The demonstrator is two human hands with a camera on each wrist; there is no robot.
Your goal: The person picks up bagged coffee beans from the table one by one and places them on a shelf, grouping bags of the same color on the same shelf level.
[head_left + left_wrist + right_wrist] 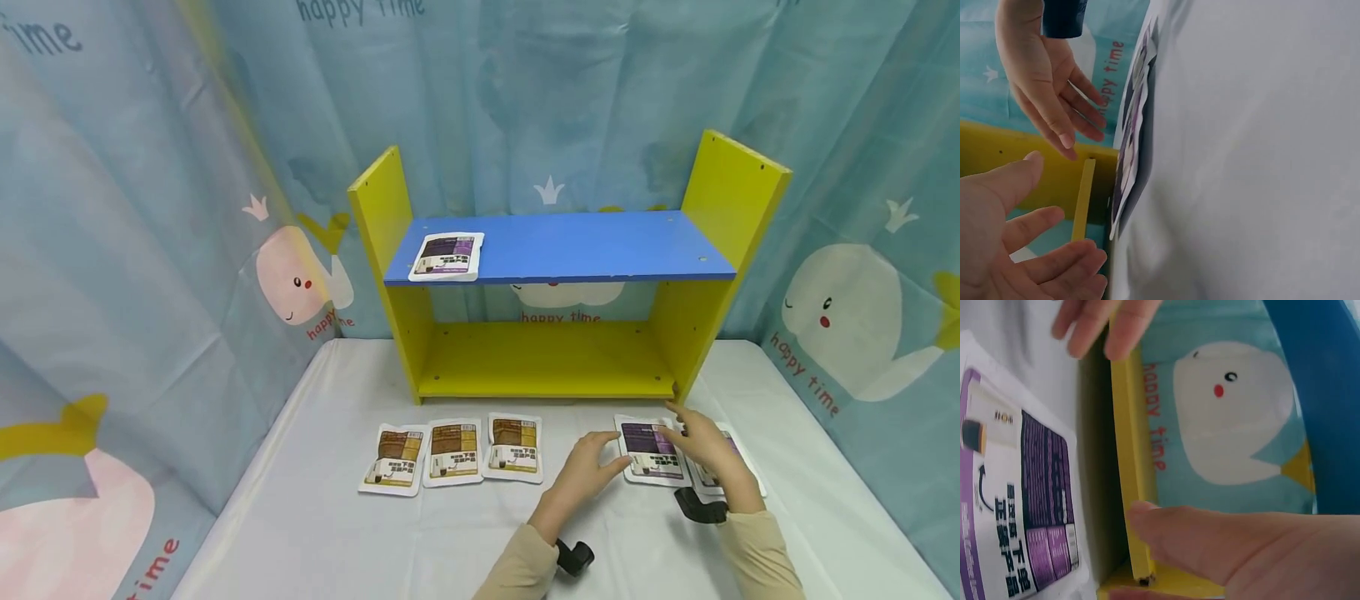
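My left hand (588, 471) is beside the left edge of a white packet with a purple label (651, 452), its fingers spread and holding nothing. On the other side, my right hand (708, 446) hovers with parted fingers over a second purple packet (735, 454), which it partly hides. In the left wrist view both hands hang above the near purple packet (1130, 156), seen almost edge-on, and there is a gap between them. The right wrist view shows the packet's printed face (1016, 487) lying flat, with my right thumb (1197, 540) off to its right.
Three brown-labelled packets (453, 452) lie in a row on the white cloth (300, 517). Behind stands a yellow shelf unit (547, 358) with a blue upper board (585, 246). Another purple packet (447, 256) rests on that board's left end. Printed curtains (547, 100) hang around.
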